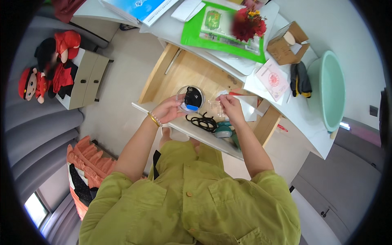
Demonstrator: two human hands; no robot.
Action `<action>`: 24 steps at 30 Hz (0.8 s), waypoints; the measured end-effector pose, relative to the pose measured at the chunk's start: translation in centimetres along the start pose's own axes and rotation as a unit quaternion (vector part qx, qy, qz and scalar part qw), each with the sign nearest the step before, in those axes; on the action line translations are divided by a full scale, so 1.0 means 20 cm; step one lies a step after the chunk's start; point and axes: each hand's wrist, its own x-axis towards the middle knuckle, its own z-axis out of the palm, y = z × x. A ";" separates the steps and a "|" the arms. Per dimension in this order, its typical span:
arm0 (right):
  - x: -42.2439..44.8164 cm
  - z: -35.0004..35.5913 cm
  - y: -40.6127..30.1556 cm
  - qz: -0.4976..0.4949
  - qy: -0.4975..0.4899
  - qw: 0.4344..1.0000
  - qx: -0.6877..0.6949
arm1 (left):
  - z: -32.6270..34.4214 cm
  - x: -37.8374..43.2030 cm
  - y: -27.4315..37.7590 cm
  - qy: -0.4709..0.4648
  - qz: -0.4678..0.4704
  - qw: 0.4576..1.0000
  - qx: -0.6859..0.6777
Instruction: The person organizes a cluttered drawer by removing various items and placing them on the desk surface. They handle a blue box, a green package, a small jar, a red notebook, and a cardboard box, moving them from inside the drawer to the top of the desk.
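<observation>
Over an open wooden drawer (pixel 171 75), my left hand (pixel 168 111) grips a round clear plastic container (pixel 178 92) by its left side. Inside the container lie a black item (pixel 193 97) and a blue piece (pixel 192 107); what the black item is I cannot tell. To the right, my right hand (pixel 231 107) pinches a small clear plastic packet or case (pixel 215 107) between thumb and fingers. Below the hands, a coiled black cable (pixel 203 123) and a teal-and-grey appliance (pixel 223 130) rest in the drawer. White and red papers (pixel 246 105) lie at its right.
A white desk (pixel 294 114) carries a green package (pixel 191 36), red flowers (pixel 248 24), an opened cardboard box (pixel 275 50), dark gloves (pixel 298 80) and a mint-green basin (pixel 332 92). Dolls (pixel 41 85) sit on a small cabinet (pixel 87 81) at left. The drawer front (pixel 183 128) is close to my body.
</observation>
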 end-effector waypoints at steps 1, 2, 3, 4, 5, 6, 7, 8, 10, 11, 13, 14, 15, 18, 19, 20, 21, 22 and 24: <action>-0.11 -0.02 -0.17 0.071 -0.083 0.977 0.186 | 0.01 -0.01 0.01 0.001 -0.003 1.000 0.002; -0.18 -0.05 -0.35 0.091 -0.054 0.951 0.292 | 0.02 0.00 0.01 0.003 -0.007 1.000 0.006; -0.19 -0.14 -0.44 0.025 -0.046 0.924 0.380 | 0.02 -0.01 0.01 0.006 -0.010 1.000 0.009; -0.16 -0.25 -0.54 -0.017 -0.044 0.867 0.497 | 0.01 -0.01 0.01 0.017 -0.016 1.000 0.014; -0.10 -0.37 -0.62 -0.096 -0.044 0.826 0.554 | 0.02 -0.01 0.01 0.020 -0.016 0.999 0.021; -0.10 -0.46 -0.75 -0.108 -0.057 0.822 0.557 | 0.03 -0.01 0.02 0.022 -0.016 0.999 0.027; -0.07 -0.53 -0.82 -0.146 -0.016 0.801 0.580 | 0.03 -0.01 0.01 0.026 -0.016 0.999 0.033; -0.03 -0.59 -0.86 -0.166 -0.043 0.786 0.595 | 0.02 -0.01 0.01 0.024 -0.016 0.999 0.034; 0.01 -0.67 -0.91 -0.191 -0.016 0.816 0.546 | -0.02 0.00 -0.01 0.029 -0.017 0.999 0.027; 0.04 -0.71 -0.93 -0.198 0.004 0.839 0.507 | -0.03 0.00 -0.01 0.031 -0.017 0.999 0.024; 0.09 -0.78 -0.92 -0.226 0.035 0.863 0.451 | -0.03 0.00 -0.01 0.034 -0.016 0.999 0.018; 0.11 -0.82 -0.93 -0.240 0.051 0.873 0.422 | -0.03 0.00 -0.01 0.034 -0.018 0.999 0.016; 0.12 -0.85 -0.95 -0.235 0.023 0.859 0.454 | -0.04 0.00 -0.01 0.034 -0.019 0.999 0.013; 0.26 -1.18 -0.85 -0.265 -0.301 0.774 0.490 | -0.04 0.00 0.00 0.019 -0.030 0.999 -0.009; 0.19 -1.03 -0.92 -0.261 -0.143 0.825 0.481 | -0.05 -0.01 -0.02 0.024 -0.023 0.999 -0.010; 0.10 -0.88 -1.01 -0.250 0.017 0.854 0.456 | -0.05 0.00 -0.01 0.029 -0.016 0.999 -0.011; -0.02 -0.73 -1.04 -0.230 0.180 0.862 0.414 | -0.05 0.00 -0.02 0.034 -0.012 0.999 -0.014; -0.09 -0.68 -0.99 -0.267 0.114 0.882 0.371 | -0.04 -0.01 -0.02 0.030 -0.008 0.999 -0.023; -0.20 -0.59 -0.82 -0.319 -0.071 0.911 0.251 | -0.04 -0.01 -0.01 0.029 -0.018 0.999 -0.020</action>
